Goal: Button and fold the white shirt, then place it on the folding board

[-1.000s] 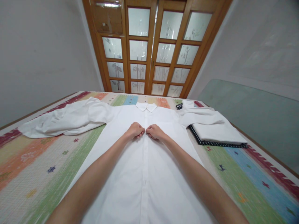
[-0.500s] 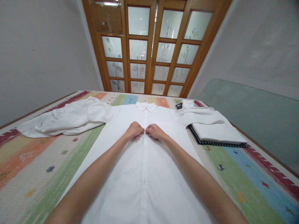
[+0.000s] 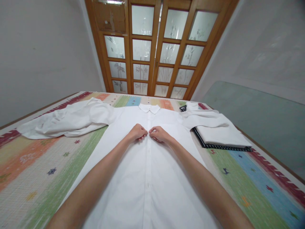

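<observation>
A white button-up shirt (image 3: 124,187) lies front side up, its collar (image 3: 149,108) at the far end. Its left-hand sleeve (image 3: 69,119) is spread out in wrinkles over the patterned cover. My left hand (image 3: 138,132) is closed at the left edge of the button placket (image 3: 147,178), fingers pinching the cloth. Opposite it, my right hand (image 3: 158,134) pinches the placket from the right. The fingertips of both hands nearly meet at the shirt's middle, below the collar. Whatever button lies between them is hidden by the fingers.
A striped, multicoloured cover (image 3: 38,171) lies beneath the shirt. On the right sits a stack of folded white cloth (image 3: 221,135) over a black patterned cloth (image 3: 207,146), with the other sleeve (image 3: 205,119) resting on it. Wooden glass-paned doors (image 3: 152,66) stand behind, and a pale green panel (image 3: 257,117) at right.
Both hands stay at the same spot on the placket. The fingers of my right hand have shifted slightly, and the view has moved a little.
</observation>
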`<move>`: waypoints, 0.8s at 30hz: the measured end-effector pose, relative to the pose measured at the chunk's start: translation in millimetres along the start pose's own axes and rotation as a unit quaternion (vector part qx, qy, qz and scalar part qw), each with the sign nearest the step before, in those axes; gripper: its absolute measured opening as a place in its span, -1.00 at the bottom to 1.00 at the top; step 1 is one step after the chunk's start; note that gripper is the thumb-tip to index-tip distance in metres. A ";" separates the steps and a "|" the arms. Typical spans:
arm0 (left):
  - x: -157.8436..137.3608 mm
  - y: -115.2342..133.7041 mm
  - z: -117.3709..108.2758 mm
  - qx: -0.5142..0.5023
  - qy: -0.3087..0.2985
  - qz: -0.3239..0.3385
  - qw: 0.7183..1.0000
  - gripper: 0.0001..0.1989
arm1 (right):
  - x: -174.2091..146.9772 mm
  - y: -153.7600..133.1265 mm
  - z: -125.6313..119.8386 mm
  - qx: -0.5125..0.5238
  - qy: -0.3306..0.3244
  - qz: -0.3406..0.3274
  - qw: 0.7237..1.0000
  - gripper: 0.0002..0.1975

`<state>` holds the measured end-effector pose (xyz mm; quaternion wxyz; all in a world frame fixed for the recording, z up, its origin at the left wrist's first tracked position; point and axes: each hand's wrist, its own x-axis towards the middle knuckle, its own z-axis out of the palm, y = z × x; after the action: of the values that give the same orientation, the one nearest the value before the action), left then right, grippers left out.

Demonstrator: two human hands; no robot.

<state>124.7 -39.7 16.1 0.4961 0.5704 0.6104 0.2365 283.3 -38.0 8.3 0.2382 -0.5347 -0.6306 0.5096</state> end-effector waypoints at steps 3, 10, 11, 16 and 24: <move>3.1 -3.5 -0.3 -0.022 -0.010 0.000 1.000 -0.72 | 0.0 -0.3 0.5 0.002 0.004 0.002 1.000 -0.86; 6.9 -8.6 0.6 -0.046 -0.013 0.001 0.999 -0.74 | -3.5 -1.1 -0.2 -0.022 0.009 -0.017 1.000 -0.89; 6.1 -8.2 0.8 -0.045 -0.012 -0.001 0.999 -0.73 | -3.7 -1.1 -0.4 -0.027 0.009 -0.021 0.999 -0.91; 2.3 -5.6 1.2 -0.058 -0.018 -0.011 0.998 -0.71 | -2.4 -0.1 -1.6 -0.032 -0.002 -0.025 0.999 -0.92; 6.8 -6.6 2.9 -0.059 -0.016 -0.002 0.998 -0.70 | 2.4 4.6 -1.5 -0.047 0.030 -0.040 0.998 -0.93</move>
<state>125.2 -35.7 7.0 0.5391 0.5426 0.5883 0.2624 285.9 -35.6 4.2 0.2518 -0.5348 -0.6674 0.4529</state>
